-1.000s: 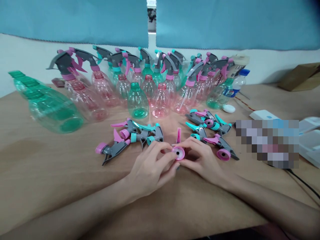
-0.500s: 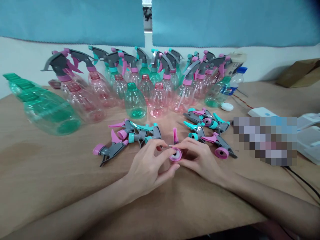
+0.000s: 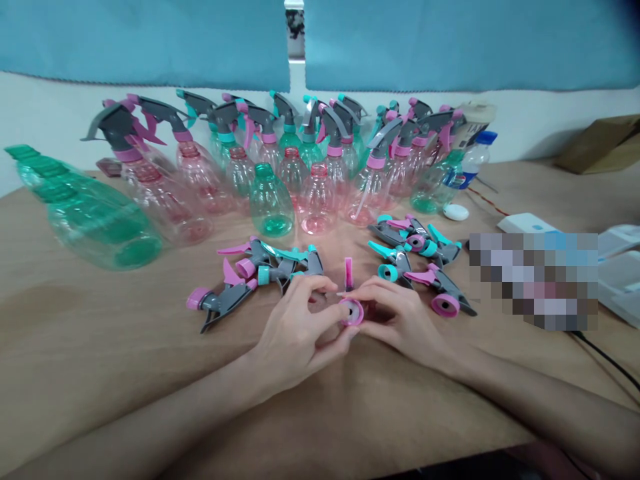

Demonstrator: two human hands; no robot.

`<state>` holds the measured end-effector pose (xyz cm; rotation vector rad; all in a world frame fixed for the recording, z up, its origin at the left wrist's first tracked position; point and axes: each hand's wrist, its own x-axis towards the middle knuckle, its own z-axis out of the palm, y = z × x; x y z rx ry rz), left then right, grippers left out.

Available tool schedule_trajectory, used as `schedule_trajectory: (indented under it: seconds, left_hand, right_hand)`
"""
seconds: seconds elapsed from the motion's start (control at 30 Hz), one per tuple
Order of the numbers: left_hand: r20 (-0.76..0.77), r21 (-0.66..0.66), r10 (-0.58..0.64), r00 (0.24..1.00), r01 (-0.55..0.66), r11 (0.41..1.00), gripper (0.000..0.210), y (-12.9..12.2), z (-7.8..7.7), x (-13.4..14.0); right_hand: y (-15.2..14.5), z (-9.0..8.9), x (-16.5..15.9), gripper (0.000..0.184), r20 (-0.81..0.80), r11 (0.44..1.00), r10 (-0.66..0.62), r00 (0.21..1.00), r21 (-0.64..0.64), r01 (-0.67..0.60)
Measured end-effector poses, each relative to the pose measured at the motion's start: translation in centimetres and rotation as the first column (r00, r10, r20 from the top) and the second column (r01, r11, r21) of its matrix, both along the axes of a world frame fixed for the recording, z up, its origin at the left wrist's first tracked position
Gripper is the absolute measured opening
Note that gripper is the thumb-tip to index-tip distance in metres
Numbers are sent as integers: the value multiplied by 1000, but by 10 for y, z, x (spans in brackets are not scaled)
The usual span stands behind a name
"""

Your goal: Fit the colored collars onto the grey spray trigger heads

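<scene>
Between my two hands is a spray trigger head [image 3: 353, 312] with a pink collar, its threaded opening turned towards me and its pink lever pointing up. My left hand [image 3: 299, 327] is closed on the collar's left side, a fingertip at the white disc inside the opening. From the right, my right hand [image 3: 400, 310] grips the same head with thumb and fingers. Loose trigger heads lie on both sides: a pink-and-grey one [image 3: 220, 301] at the left and another with a pink collar [image 3: 445, 305] at the right.
Behind the hands stand a green bottle [image 3: 271, 207], a pink bottle [image 3: 318, 207] and several bottles with sprayers fitted. Larger green bottles [image 3: 100, 220] are at the left. On the right are a white oval object [image 3: 456, 212], a Pepsi-labelled bottle [image 3: 475, 160] and a cardboard box [image 3: 600, 145].
The fingertip of my left hand has shifted slightly left within the collar. Both hands keep their grip on the trigger head; the view has moved only a little.
</scene>
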<state>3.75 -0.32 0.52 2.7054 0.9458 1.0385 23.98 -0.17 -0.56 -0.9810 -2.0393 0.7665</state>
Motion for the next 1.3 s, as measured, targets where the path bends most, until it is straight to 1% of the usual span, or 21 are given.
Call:
schedule_trajectory:
  seconds: [0.07, 0.13, 0.2, 0.37, 0.47, 0.63, 0.77, 0.9, 1.03, 1.3]
  left_hand:
    - [0, 10, 39, 999, -39, 999, 16, 0, 1, 0]
    - [-8, 3, 44, 999, -44, 999, 21, 0, 2, 0]
    - [-11, -22, 15, 1000, -15, 1000, 23, 1, 2, 1]
    - [17, -102, -85, 996, 87, 991, 18, 2, 1, 0]
    - [49, -91, -133, 990, 137, 986, 17, 2, 0, -1]
    - [47, -10, -173, 984, 174, 985, 16, 3, 0, -2]
    - [42, 79, -161, 986, 157, 984, 18, 3, 1, -1]
    - [39, 124, -102, 994, 96, 988, 19, 2, 1, 0]
    - [51, 116, -92, 994, 86, 990, 19, 2, 3, 0]
    - [71, 36, -64, 995, 62, 997, 15, 3, 2, 1]
  right_hand:
    - [0, 0, 1, 21, 2, 1000, -6, 1000, -4, 6]
    - [0, 0, 1, 21, 2, 1000, -17, 1000, -2, 17]
    - [0, 0, 2, 21, 6, 1000, -21, 1000, 0, 21]
    - [-1, -2, 0, 20, 19, 999, 9, 1000, 35, -10]
    - [-3, -1, -2, 19, 31, 997, 22, 999, 69, -24]
    - [-4, 2, -3, 19, 63, 991, 41, 997, 125, -49]
    - [-4, 2, -2, 21, 68, 991, 39, 997, 122, -47]
    - [-4, 2, -2, 23, 51, 997, 15, 999, 73, -19]
    - [-4, 2, -2, 24, 26, 999, 10, 1000, 52, -11]
    - [-4, 2, -2, 22, 13, 999, 4, 1000, 36, -4]
